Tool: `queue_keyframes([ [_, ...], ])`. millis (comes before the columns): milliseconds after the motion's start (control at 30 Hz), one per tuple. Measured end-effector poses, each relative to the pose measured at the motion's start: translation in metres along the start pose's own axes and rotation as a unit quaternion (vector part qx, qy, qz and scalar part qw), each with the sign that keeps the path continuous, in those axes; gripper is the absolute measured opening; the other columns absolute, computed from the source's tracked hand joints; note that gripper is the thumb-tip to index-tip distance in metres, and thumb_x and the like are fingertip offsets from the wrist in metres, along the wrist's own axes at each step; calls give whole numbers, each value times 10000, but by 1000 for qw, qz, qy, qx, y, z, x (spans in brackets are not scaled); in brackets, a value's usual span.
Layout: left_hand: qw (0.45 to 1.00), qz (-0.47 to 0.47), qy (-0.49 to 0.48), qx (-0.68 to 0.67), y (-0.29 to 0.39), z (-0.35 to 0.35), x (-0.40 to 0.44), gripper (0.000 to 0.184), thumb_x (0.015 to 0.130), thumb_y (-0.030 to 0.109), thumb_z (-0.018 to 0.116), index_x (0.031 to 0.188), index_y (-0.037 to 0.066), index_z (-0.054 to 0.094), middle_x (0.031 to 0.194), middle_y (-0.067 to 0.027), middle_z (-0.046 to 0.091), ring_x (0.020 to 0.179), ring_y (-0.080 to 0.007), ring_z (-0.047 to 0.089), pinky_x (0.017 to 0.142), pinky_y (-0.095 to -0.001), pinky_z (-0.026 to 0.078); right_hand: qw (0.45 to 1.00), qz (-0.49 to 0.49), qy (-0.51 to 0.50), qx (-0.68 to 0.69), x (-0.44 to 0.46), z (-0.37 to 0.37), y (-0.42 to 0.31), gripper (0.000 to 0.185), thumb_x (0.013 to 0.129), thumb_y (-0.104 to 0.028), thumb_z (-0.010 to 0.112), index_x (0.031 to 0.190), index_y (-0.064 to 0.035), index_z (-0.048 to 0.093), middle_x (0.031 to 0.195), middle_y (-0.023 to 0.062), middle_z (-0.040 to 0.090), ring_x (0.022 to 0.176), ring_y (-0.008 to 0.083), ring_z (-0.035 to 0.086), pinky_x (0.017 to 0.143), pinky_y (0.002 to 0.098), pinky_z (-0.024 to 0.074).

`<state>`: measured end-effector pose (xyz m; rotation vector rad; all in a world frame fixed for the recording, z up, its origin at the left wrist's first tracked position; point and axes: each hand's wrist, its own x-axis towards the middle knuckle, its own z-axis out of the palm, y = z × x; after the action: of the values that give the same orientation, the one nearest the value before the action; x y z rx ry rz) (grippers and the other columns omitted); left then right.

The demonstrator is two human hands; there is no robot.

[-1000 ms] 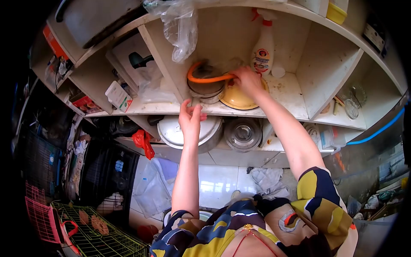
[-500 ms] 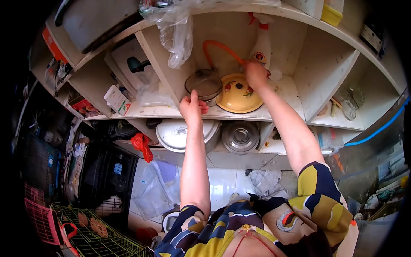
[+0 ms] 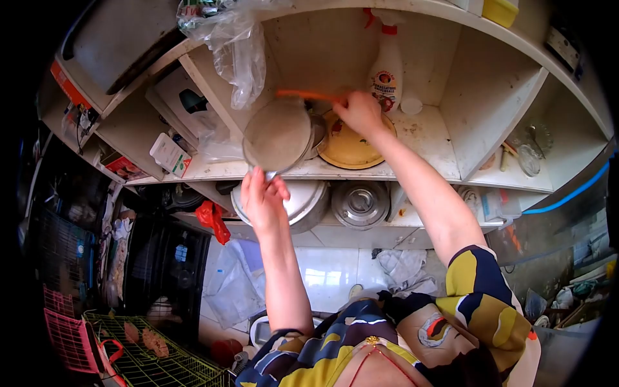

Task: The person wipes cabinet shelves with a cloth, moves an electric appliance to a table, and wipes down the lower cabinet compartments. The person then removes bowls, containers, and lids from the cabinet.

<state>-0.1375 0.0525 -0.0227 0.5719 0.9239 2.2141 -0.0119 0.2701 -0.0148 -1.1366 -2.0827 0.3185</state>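
My left hand (image 3: 263, 197) pinches the near edge of a round fine-mesh strainer (image 3: 277, 137), lifted and tilted at the shelf front. Behind its right side, a small metal vessel (image 3: 318, 134) is partly hidden. My right hand (image 3: 362, 114) is closed around one end of an orange tube (image 3: 308, 95), which is blurred by motion. Below that hand, a yellow enamel lid (image 3: 351, 153) with a painted pattern lies on the shelf. Just behind, a white spray bottle (image 3: 387, 71) with a red neck stands upright.
Under the shelf sit a large white lidded pot (image 3: 303, 205) and a steel lid (image 3: 360, 205). Clear plastic (image 3: 240, 61) hangs from the upper ledge. A red bag (image 3: 213, 220) dangles at left. Wire cages (image 3: 155, 351) stand lower left; a blue hose (image 3: 574, 187) runs at right.
The strainer has risen toward me and left in my left hand, tilting up. My right hand has shifted left, and the orange tube's arch has dropped flatter, uncovering the spray bottle's label.
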Motion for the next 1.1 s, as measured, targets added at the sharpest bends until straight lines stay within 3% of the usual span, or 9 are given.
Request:
queue_keyframes([
  [133,998,48,27,13,13,-21,-29,166,912,180,470,852,28,497,642,-62,514,472,-126,473,401,-226,379,989,17,-124,-82,-12,6,-18,336,716,-388,659,821,-69,677,838,160,648,817,330,621,701,419,496],
  [400,996,56,68,6,20,-54,-45,152,913,187,471,850,50,495,623,-55,518,479,-107,472,396,-209,363,990,56,-129,-14,-20,30,-18,319,667,-279,658,859,-25,661,891,178,642,876,327,612,725,422,490],
  [500,996,50,71,5,21,-59,-46,154,912,194,475,842,57,492,627,-55,518,489,-102,472,400,-210,365,990,51,-134,9,-10,25,-7,254,631,-194,644,773,16,650,790,157,653,787,266,641,669,380,501],
  [600,997,43,59,2,23,-67,-49,152,910,199,481,846,62,489,645,-54,522,514,-100,475,413,-206,362,925,59,-335,170,-3,-3,-4,120,591,-99,621,630,13,608,602,72,601,600,118,590,521,256,452],
  [733,998,25,57,-31,24,-79,-50,142,908,199,486,861,65,487,673,-56,531,540,-103,477,429,-204,353,914,-28,-343,214,-17,-15,6,116,593,-95,632,631,10,599,593,61,590,558,112,549,505,250,429],
  [833,997,17,65,-44,25,-86,-53,143,910,201,483,879,62,493,677,-62,537,526,-108,468,427,-211,351,911,-101,-259,306,-36,-14,11,120,636,-97,625,662,1,561,675,56,617,625,118,554,582,269,448],
  [900,998,10,42,-40,27,-90,-54,188,936,231,434,936,57,504,656,-76,507,491,-123,414,453,-226,327,920,-109,-224,303,-55,-21,9,129,646,-95,615,658,0,530,734,96,639,666,163,583,615,293,457],
  [967,999,5,27,-38,27,-92,-55,194,941,231,426,944,52,502,654,-79,507,485,-123,411,453,-227,327,937,-83,-249,231,-69,-29,7,117,701,-37,569,668,2,463,934,165,629,787,95,566,568,255,449],
  [1100,999,-8,-13,-37,24,-91,-56,167,931,205,438,921,50,498,665,-76,523,485,-119,432,426,-219,332,946,-47,-213,241,-95,-35,12,116,714,-40,552,673,-2,449,926,156,632,583,50,490,475,221,396],
])
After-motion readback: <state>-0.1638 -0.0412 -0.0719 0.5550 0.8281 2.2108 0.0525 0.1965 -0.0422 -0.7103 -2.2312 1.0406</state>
